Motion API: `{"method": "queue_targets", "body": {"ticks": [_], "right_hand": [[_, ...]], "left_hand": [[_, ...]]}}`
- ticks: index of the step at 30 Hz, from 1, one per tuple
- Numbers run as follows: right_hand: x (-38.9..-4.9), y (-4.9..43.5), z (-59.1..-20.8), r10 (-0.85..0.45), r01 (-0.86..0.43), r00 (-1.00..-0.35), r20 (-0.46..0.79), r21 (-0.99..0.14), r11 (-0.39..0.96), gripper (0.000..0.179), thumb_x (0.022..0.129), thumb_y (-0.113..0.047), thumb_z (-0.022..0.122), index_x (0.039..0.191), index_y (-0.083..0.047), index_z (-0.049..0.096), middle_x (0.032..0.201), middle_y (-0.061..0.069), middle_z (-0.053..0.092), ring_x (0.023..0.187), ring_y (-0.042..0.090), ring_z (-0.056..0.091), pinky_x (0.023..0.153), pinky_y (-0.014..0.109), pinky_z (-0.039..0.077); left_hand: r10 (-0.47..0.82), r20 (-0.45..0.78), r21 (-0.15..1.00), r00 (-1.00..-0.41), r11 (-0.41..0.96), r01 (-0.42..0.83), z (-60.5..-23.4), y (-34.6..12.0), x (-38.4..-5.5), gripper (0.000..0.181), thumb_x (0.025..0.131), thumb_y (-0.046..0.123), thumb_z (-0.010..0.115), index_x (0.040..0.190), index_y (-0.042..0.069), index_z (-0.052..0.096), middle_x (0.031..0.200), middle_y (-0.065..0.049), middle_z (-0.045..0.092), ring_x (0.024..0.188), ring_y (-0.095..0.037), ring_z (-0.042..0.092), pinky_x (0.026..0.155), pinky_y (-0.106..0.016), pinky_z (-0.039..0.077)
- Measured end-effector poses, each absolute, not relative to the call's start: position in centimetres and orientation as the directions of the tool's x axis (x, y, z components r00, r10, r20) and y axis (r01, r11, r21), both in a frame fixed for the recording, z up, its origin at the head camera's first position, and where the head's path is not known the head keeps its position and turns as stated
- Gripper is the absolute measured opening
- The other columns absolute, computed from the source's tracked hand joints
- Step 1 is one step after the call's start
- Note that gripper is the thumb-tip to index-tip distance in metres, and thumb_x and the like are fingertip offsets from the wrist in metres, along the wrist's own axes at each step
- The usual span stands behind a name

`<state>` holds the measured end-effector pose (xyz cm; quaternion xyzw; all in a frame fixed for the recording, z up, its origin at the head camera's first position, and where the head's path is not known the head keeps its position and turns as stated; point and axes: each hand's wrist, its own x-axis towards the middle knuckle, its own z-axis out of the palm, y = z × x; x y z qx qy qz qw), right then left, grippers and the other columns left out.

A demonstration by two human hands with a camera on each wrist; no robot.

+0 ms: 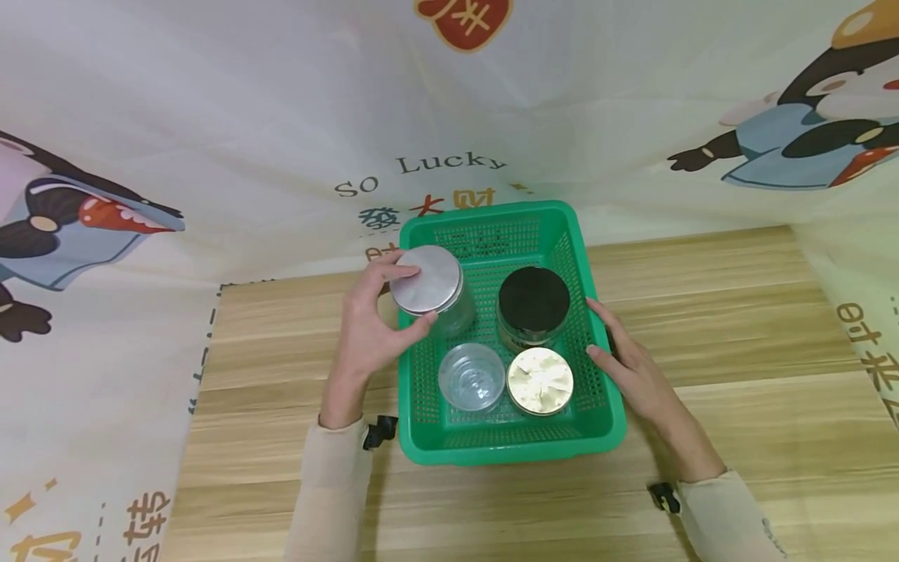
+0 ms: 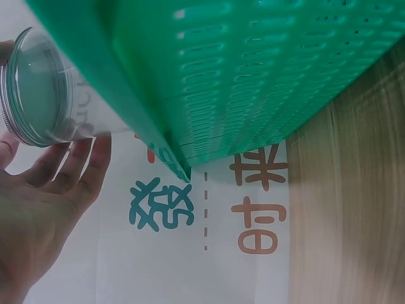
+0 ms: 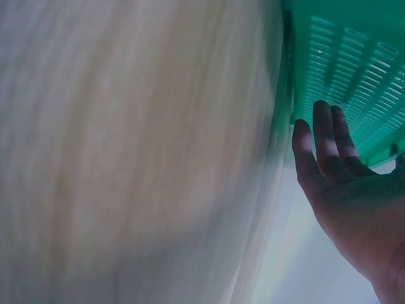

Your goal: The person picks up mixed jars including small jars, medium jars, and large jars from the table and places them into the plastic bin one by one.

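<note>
My left hand [image 1: 371,324] grips a clear jar with a silver lid [image 1: 426,279], its fingers and thumb spread around the lid. The jar [image 2: 47,95] is held at the left rim of a green plastic basket [image 1: 513,451], partly hidden behind its wall in the left wrist view. My right hand [image 1: 635,371] rests against the basket's right side, fingers fairly straight along the slotted outer wall in the right wrist view. Inside the basket stand a black-lidded jar [image 1: 534,300], a gold-lidded jar [image 1: 540,381] and a clear round container [image 1: 472,378].
The basket sits on a wood-grain tabletop [image 1: 702,312]. Behind it rises a white printed cloth [image 1: 295,117] with lettering and cartoon penguins, close to the basket's far rim. Black wrist straps [image 1: 380,432] show at the sleeves.
</note>
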<state>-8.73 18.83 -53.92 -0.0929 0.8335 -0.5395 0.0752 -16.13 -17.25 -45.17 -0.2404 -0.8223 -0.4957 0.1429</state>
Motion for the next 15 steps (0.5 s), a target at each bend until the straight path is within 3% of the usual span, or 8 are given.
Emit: {"method": "queue_targets", "body": {"ticks": [15], "right_hand": [[-8.75, 18.84, -54.05, -0.232, -0.078, -0.972, -0.019, -0.912, 0.403, 0.062, 0.104, -0.027, 0.047, 0.157, -0.042, 0.018, 0.161, 0.010, 0.026, 0.141, 0.041, 0.031, 0.107, 0.066, 0.027]], "left_hand": [[0.320, 0.421, 0.691, -0.849, 0.493, 0.529, -45.29, -16.79, -16.55, 0.053, 0.069, 0.027, 0.080, 0.114, 0.005, 0.061, 0.135, -0.015, 0.055, 0.121, -0.030, 0.053, 0.084, -0.046, 0.052]]}}
